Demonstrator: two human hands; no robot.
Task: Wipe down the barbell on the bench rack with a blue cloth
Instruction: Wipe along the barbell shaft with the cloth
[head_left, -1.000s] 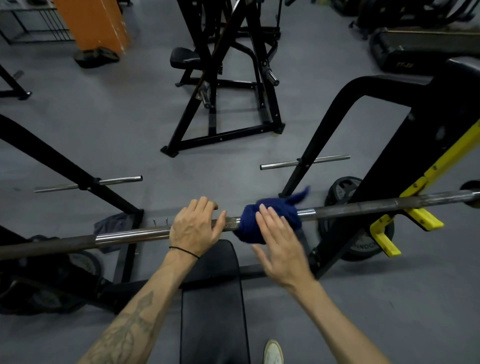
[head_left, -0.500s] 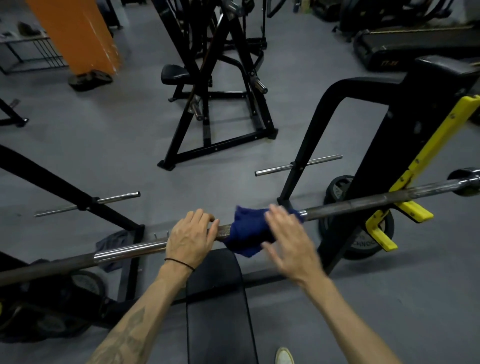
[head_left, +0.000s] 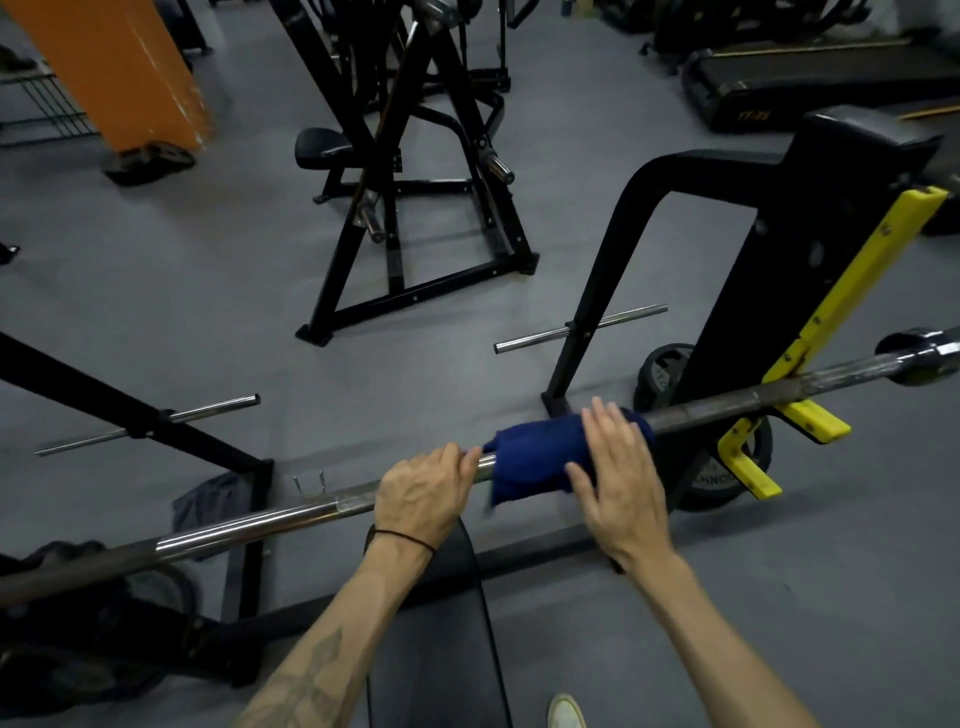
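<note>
Your left hand (head_left: 415, 493) grips the barbell (head_left: 270, 522), fingers curled around it. Just beside it, your right hand (head_left: 618, 483) presses the blue cloth (head_left: 530, 457) on the bar with straight, spread fingers. The barbell lies across the rack, in the yellow hook (head_left: 810, 415) at right.

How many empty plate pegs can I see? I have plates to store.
2: one peg on the right upright beyond the cloth, one on the left upright. Others may be hidden.
</note>
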